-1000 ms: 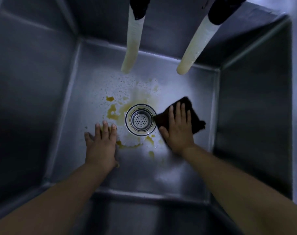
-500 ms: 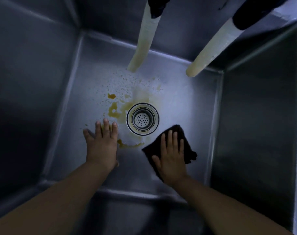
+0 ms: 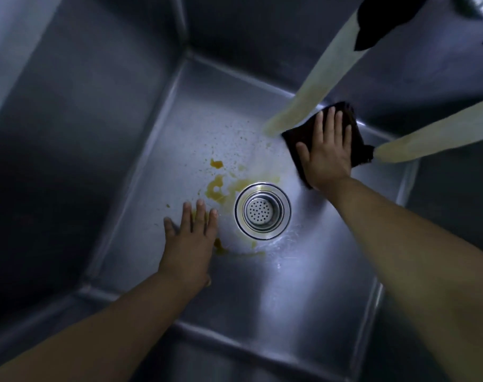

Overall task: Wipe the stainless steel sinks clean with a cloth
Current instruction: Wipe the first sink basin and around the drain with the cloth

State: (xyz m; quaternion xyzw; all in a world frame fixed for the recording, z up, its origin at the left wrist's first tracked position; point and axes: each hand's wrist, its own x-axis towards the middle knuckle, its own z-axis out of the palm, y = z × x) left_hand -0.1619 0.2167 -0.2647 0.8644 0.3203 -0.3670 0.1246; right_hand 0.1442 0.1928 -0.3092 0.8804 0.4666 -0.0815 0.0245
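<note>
Left hand (image 3: 189,241): fingers straight, flat on sink (image 3: 303,304) floor, left of drain (image 3: 262,211). Yellow stains (image 3: 217,186) beside and beyond its fingertips. Right hand (image 3: 327,153): fingers straight, spread, pressing dark cloth (image 3: 356,133) on floor near far right corner. Two pale hoses (image 3: 314,86) hang above the cloth.

Dim, bluish frame overall. One bright pool of light on the sink (image 3: 312,304) floor around the drain strainer (image 3: 262,211), apparently from up by my head; its ring glares white. Sink walls drop to near black, left side worst. My forearms are underlit and soft at the bottom edge. Wide-angle bend splays the sink's edges outward. Hoses (image 3: 312,86) up top slightly blurred.
</note>
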